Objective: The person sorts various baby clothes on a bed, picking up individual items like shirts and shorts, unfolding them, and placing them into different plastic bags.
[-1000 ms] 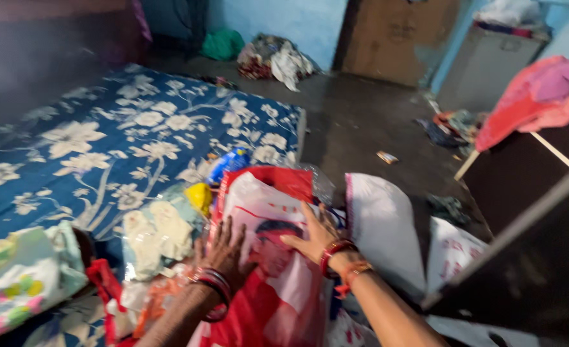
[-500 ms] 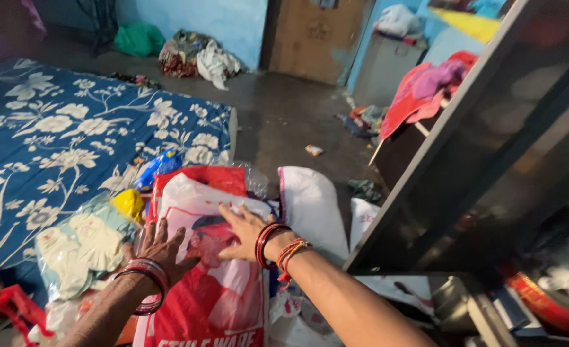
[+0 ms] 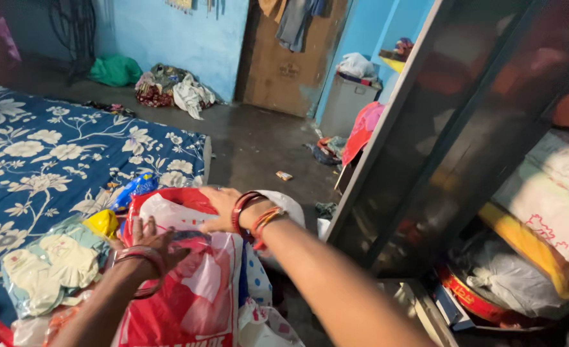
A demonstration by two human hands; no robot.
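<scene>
A big red and white plastic bag [image 3: 188, 283] stands in front of me at the edge of a blue floral mattress [image 3: 47, 154]. My left hand [image 3: 153, 247] lies on the bag's upper left side, fingers spread, with bangles on the wrist. My right hand [image 3: 223, 209] rests flat on the bag's top right edge, also with red bangles on the wrist. Neither hand clearly grips the bag. Behind the right wrist a white plastic bag [image 3: 288, 209] shows.
Clear bags of folded pale clothes [image 3: 53, 263] and a yellow and blue packet [image 3: 121, 205] lie on the mattress. An open dark cupboard door [image 3: 438, 148] stands at right, with stuffed sacks [image 3: 554, 193] on shelves. Clothes heaps [image 3: 169, 90] lie by the far blue wall.
My view has swung right and up, bringing the cupboard's shelves into sight. Both hands have stayed on the red and white bag, the right one now at its top edge.
</scene>
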